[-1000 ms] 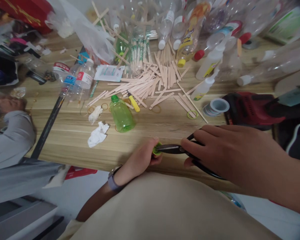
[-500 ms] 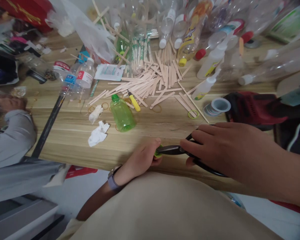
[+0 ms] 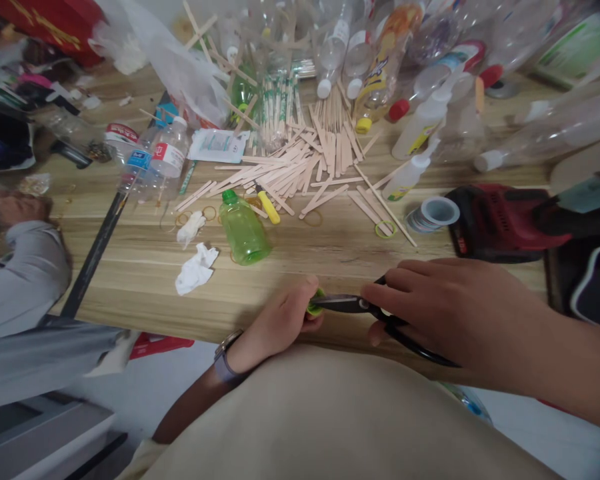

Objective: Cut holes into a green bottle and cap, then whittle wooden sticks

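The fingers of the left hand (image 3: 285, 317) are curled closed around a small green piece (image 3: 315, 303) at the near edge of the counter (image 3: 145, 280). The fingers of the right hand (image 3: 460, 307) are bent around the black handles of the scissors (image 3: 347, 303), whose blades point left, their tips at the green piece. Beyond the left hand, a green bottle (image 3: 245, 230) lies on the counter, with crumpled tissues (image 3: 196, 270) to its left and a yellow-handled tool (image 3: 269, 205) near its cap. Farther off are scattered wooden sticks (image 3: 293, 173); a spool (image 3: 437, 213) sits right of them.
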